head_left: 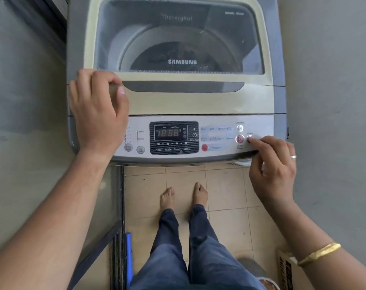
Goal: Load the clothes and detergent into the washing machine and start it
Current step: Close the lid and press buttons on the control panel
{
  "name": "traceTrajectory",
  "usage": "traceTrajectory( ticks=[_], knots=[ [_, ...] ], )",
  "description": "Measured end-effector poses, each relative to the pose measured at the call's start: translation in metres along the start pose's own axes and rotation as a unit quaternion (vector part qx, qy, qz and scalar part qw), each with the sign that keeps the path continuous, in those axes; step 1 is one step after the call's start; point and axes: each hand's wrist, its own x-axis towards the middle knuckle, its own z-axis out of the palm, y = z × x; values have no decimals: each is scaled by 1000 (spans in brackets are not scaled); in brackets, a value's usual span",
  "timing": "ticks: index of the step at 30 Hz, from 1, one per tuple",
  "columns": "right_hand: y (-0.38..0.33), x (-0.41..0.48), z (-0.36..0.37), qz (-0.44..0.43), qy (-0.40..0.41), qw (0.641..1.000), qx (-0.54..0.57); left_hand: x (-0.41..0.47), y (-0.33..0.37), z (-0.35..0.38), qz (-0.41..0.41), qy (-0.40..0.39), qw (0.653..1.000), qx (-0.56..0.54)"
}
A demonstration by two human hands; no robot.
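Note:
A top-loading washing machine (198,101) fills the upper view, its glass lid (177,38) closed. Dark clothes (177,57) show through the glass inside the drum. The control panel (215,135) faces me, and its display (170,133) is lit, reading 18:88. My right hand (272,170) has its index fingertip on the power button (249,138) at the panel's right end, other fingers curled. My left hand (98,109) rests on the machine's front left corner beside the lid handle (182,86), fingers loosely bent, holding nothing.
Grey walls stand close on both sides of the machine. A dark-framed glass door (106,216) is at my left. My bare feet (184,197) stand on beige floor tiles. A cardboard box (286,266) and a blue object (128,248) sit on the floor nearby.

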Motion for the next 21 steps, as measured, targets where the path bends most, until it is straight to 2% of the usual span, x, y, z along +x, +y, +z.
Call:
traceTrajectory(
  ticks=[15, 21],
  knots=[
    [-1, -6, 10, -23, 12, 998, -50, -2, -5, 4, 4, 8, 1000, 3],
    [-8, -5, 11, 17, 13, 999, -44, -3, -3, 3, -2, 8, 1000, 7]
  ],
)
